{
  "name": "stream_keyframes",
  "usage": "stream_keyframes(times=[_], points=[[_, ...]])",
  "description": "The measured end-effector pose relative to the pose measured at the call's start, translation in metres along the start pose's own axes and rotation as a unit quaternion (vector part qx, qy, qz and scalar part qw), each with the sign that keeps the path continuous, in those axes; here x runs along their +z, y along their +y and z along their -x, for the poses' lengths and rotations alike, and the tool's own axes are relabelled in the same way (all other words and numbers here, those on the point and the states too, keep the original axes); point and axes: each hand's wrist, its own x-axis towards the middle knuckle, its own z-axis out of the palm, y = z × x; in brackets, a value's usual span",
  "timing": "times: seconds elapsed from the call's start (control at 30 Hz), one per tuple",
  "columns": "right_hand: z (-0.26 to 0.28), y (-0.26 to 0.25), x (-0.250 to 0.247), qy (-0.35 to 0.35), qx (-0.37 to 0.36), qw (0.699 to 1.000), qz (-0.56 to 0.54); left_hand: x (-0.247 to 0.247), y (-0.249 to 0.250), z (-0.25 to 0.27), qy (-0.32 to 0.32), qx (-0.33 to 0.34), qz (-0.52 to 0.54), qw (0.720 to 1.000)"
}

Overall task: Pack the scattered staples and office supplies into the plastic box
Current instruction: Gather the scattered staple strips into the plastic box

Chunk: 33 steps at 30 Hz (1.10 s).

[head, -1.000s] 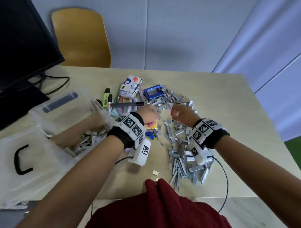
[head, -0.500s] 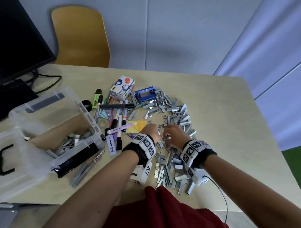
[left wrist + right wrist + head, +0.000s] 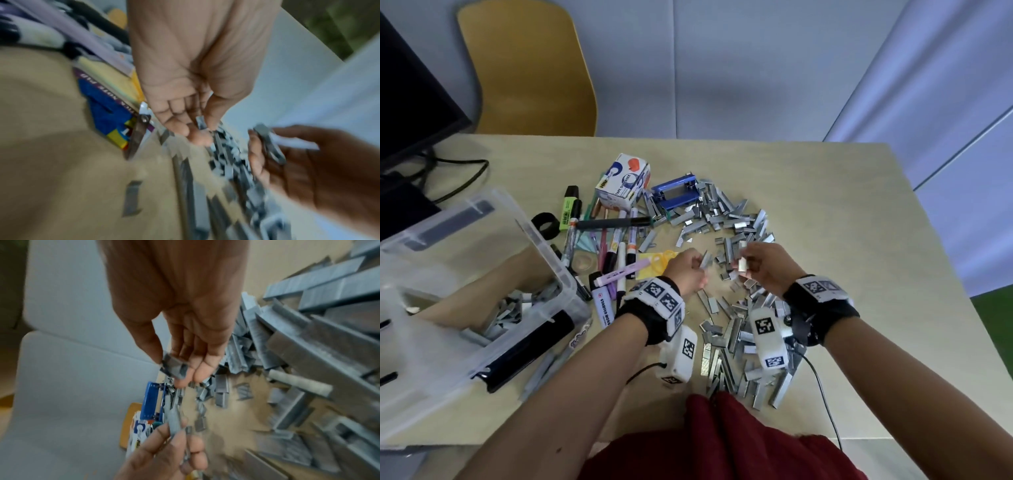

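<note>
Grey staple strips [image 3: 739,346] lie scattered in a ring on the beige table [image 3: 825,212]. My left hand [image 3: 700,266] is over the middle of the ring and pinches a long staple strip [image 3: 705,259], also seen in the left wrist view between thumb and fingers [image 3: 200,123]. My right hand [image 3: 744,265], a little to its right, pinches a short staple block [image 3: 741,264], which the right wrist view shows at the fingertips [image 3: 173,368]. The clear plastic box [image 3: 544,246] stands open at the left with staples [image 3: 510,308] inside.
Markers and pens [image 3: 616,253] lie between the box and the hands, with a yellow note pad [image 3: 650,270]. A tape dispenser carton [image 3: 623,185] and a blue stapler [image 3: 674,195] sit behind. A black tape roll [image 3: 546,224], a monitor [image 3: 410,102] and a yellow chair [image 3: 530,68] are at the left.
Both hands were down on the staple pile half a second ago. Now each is raised slightly with staples pinched in its fingers.
</note>
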Motion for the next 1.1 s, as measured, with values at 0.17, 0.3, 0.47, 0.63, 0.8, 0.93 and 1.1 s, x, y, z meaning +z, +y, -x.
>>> stream_keyframes(times=[0.17,0.3,0.47,0.63,0.8,0.93,1.1], points=[[-0.008,-0.008,0.001,-0.010,0.063,0.988,-0.140,-0.019,0.012,0.004,-0.017,-0.044,0.279,0.959],[-0.024,-0.012,0.009,0.027,0.000,0.991,0.134,-0.025,0.019,0.002,0.001,-0.039,0.237,0.971],[-0.040,-0.013,0.029,0.101,-0.078,0.827,0.548,-0.019,0.023,-0.008,0.049,0.016,-0.065,0.997],[-0.049,-0.007,0.033,0.109,-0.071,0.762,0.634,-0.013,0.017,-0.012,0.052,0.023,-0.164,0.985],[-0.050,-0.011,0.018,0.097,-0.055,0.868,0.484,-0.012,0.017,-0.012,0.004,0.098,-0.328,0.939],[-0.037,-0.018,0.005,0.047,0.001,0.989,0.143,-0.006,0.021,-0.015,-0.028,0.139,-0.418,0.897],[-0.024,-0.020,-0.002,0.026,0.031,0.988,-0.151,0.010,0.026,-0.026,-0.042,0.132,-0.442,0.886]])
